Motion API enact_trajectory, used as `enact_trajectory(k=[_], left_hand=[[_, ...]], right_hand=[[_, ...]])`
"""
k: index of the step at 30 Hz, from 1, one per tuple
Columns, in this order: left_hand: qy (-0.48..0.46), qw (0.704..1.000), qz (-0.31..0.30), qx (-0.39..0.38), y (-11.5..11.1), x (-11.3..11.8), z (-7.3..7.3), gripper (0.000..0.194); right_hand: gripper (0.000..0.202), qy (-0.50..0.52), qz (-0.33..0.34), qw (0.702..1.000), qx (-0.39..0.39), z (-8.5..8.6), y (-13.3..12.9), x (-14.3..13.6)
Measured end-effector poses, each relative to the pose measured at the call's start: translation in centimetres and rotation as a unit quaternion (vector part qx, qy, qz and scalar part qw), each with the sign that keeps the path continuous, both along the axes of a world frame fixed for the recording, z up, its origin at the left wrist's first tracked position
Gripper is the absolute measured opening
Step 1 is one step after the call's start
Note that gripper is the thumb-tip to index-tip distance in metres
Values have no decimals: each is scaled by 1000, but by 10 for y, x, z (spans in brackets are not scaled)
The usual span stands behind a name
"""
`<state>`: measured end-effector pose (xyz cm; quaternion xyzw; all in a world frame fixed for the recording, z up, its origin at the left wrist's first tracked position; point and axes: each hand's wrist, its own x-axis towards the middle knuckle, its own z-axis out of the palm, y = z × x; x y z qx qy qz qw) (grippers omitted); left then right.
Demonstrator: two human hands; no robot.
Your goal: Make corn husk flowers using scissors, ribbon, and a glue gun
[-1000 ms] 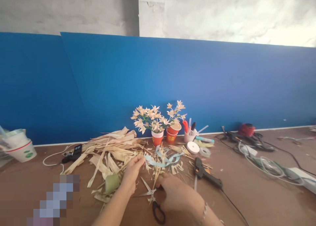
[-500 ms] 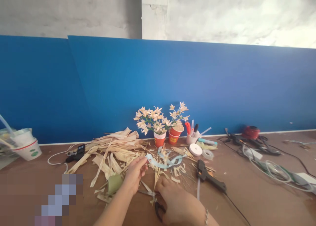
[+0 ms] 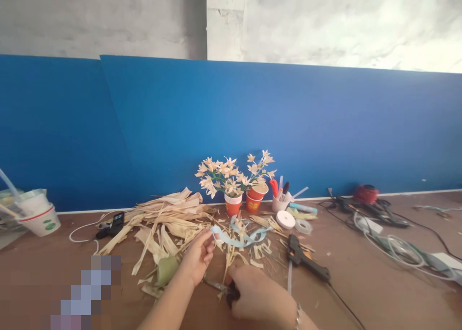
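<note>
Between the fingertips of my left hand [image 3: 198, 258] is one end of a light blue ribbon [image 3: 234, 242], whose rest curls over the dried husk scraps to the right. My right hand [image 3: 254, 289] is closed around the black handles of a pair of scissors [image 3: 221, 287]. The scissors lie low at the table, their blades pointing left toward my left wrist. Beside my left forearm sits a green roll [image 3: 167, 271]. Just beyond both hands, pale strips of husk [image 3: 231, 257] are strewn about.
Dried corn husks [image 3: 173, 212] are heaped at left. Husk flowers [image 3: 225, 173] stand in red paper cups [image 3: 233, 206] at the back. A glue gun [image 3: 306, 260] with its cord lies right, near a white tape roll [image 3: 285, 219]. Cables [image 3: 400, 248] sprawl farther right; paper cups [image 3: 39, 217] stand far left.
My right hand has closed on the scissors' handles, and the scissors have shifted slightly, their blades now closer together. My left hand keeps the ribbon end almost in place.
</note>
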<state>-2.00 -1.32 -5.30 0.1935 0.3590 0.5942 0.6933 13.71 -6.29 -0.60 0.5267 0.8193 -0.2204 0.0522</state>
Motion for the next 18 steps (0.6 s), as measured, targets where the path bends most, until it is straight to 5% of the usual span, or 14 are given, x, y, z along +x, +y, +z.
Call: enact_trajectory(k=[9, 14, 18], left_hand=[[-58, 997, -5, -50, 1, -2, 5, 5], [-85, 990, 13, -108, 2, -2, 11, 8], [-85, 987, 24, -132, 2, -4, 13, 12]], right_hand=[[31, 44, 11, 998, 52, -9, 6, 8], [36, 226, -11, 968, -109, -21, 32, 41], [48, 374, 11, 881, -292, -24, 52, 66]])
